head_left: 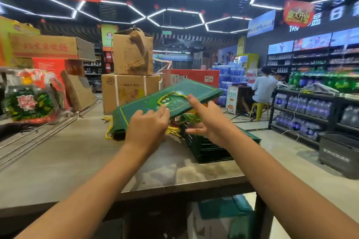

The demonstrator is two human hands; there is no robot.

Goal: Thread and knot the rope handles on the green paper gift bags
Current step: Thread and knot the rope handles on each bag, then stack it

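Note:
I hold a flat green gift bag [196, 89] tilted in the air above the table [77, 161]. A yellow rope handle [165, 97] loops across its upper face. My left hand [147, 128] grips the bag's near edge, fingers curled over the top. My right hand [206, 120] is spread, with its thumb straight and touching the bag's top face and its fingers stretched out below the bag. A stack of flat green bags [213, 147] lies under my right wrist. More green bags [119, 122] lie at the left, with loose yellow ropes [172, 131] between the piles.
Cardboard boxes [128, 91] stand behind the bags, and a red and green package [33, 97] sits at far left. Metal rods [38, 134] lie along the table's left side. A seated person [262, 87] and drink shelves [310, 110] are at the right.

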